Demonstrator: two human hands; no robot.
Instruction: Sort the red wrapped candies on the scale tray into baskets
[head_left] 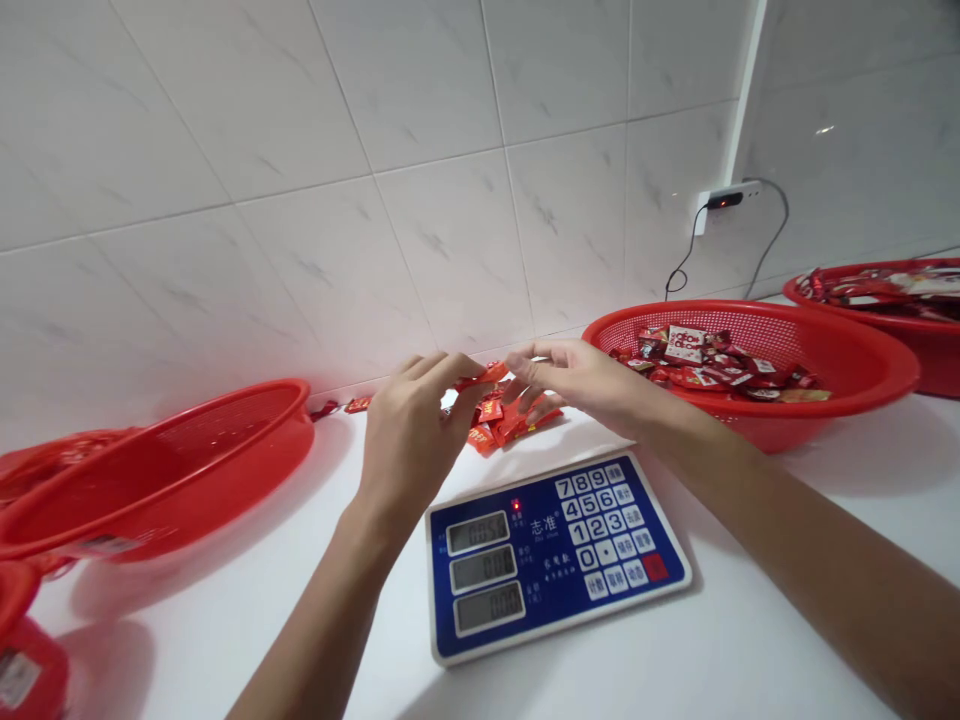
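Note:
My left hand (411, 425) and my right hand (574, 378) meet above a small heap of red sachets (501, 422) lying on the far part of a weighing scale. A single red sachet (484, 377) is pinched between the fingertips of both hands, a little above the heap. The scale's blue panel (555, 550) with three readouts and a keypad faces me, just below my hands. Both hands have their fingers curled in a pinch.
A red mesh basket (840, 360) holding red and white packets stands at the right, with another filled one (885, 290) behind it. A tilted red basket (172, 470) sits at the left. A wall plug with cable (720, 205) hangs on the tiled wall.

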